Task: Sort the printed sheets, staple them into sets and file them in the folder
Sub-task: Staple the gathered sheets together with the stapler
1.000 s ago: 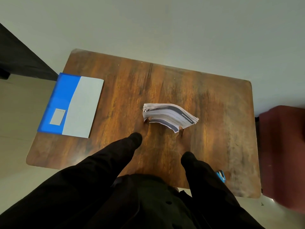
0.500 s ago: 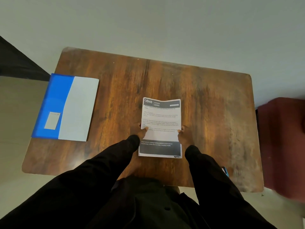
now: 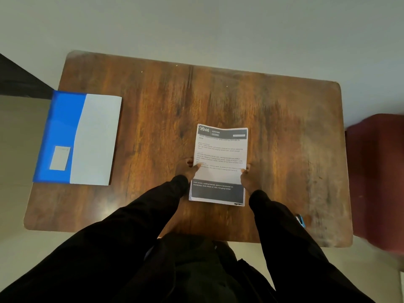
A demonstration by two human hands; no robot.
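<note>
Holding: both hands grip one stack (image 3: 220,154) of printed sheets by its long sides, top page face up, header away from the person.
Left hand: the left hand (image 3: 185,169) has its thumb curled onto the stack's left side. The other fingers are hidden, so this is a pinch, not a flat press.
Right hand: the right hand (image 3: 247,178) does the same on the right side, thumb tip on the paper and the rest tucked out of view.
Why held so: probably squaring the loose pages and putting the top one where it can be read, so sorting can start. A grip on both sides keeps the sheets from fanning.
Stack place: middle of the table (image 3: 284,127), nearer its near edge than its far edge. Cannot tell whether it rests on the wood or is slightly lifted.
Folder: the folder (image 3: 87,138) lies flat at the left edge, its blue side hanging over that edge, well apart from the stack. Probably parked there until sets are ready.
Stapler: a small blue item (image 3: 300,220) by the near right corner, partly behind the right sleeve. Likely the stapler, but too hidden to be sure. It sits on the right hand's side.
Chair: a red chair (image 3: 376,171) stands beyond the right edge.
Counts: stack 1 (sheet number unreadable), folder 1, stapler 1, hands 2, table 1, chair 1.
Progress: looks early, with nothing stapled or filed yet.
</note>
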